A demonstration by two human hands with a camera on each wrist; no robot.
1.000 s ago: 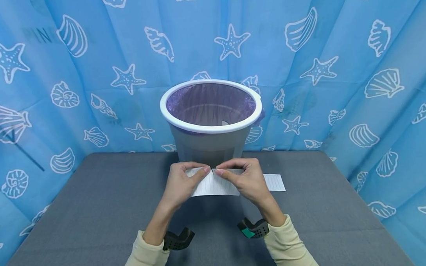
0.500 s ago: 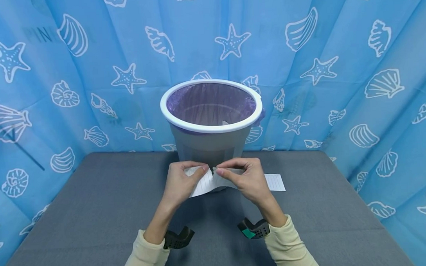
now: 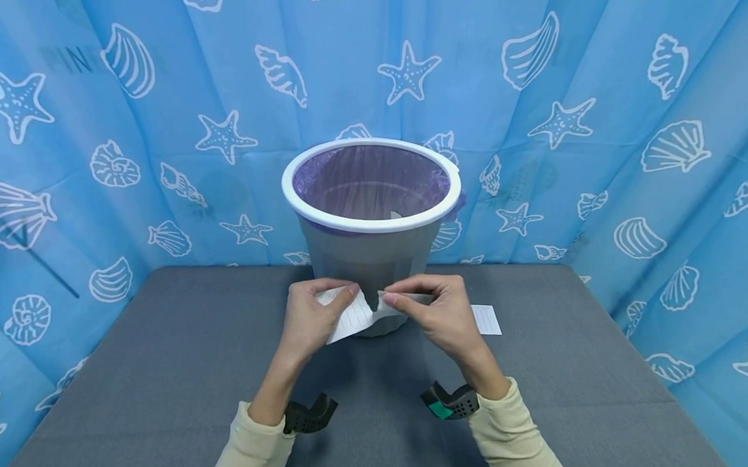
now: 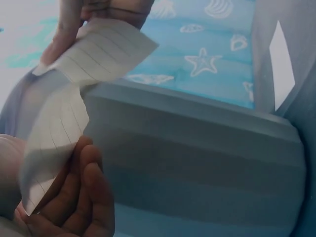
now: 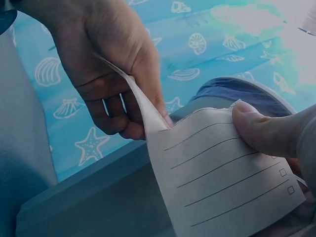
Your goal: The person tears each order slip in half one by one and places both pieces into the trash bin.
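A lined white sheet of paper (image 3: 351, 319) is stretched between both hands, with a ragged tear running down from its top edge in the middle. A strip along the bottom still joins the two halves. My left hand (image 3: 307, 319) pinches the left half between thumb and fingers; my right hand (image 3: 446, 315) pinches the right half close to the tear. In the right wrist view the paper (image 5: 217, 173) shows printed lines and small checkboxes, held under the right thumb (image 5: 261, 129). The left wrist view shows the paper (image 4: 57, 118) twisted at its narrow join.
Just behind the hands stands a grey bin (image 3: 368, 251) with a white rim (image 3: 374, 226) and a purple liner (image 3: 372, 175). A white scrap (image 3: 395, 215) shows inside it. Another lined paper (image 3: 487, 320) lies on the grey table (image 3: 199, 363) to the right. A blue curtain hangs behind.
My hands have moved apart, left hand leftward and right hand slightly rightward. The tear in the paper has widened and deepened, and the left half has tilted.
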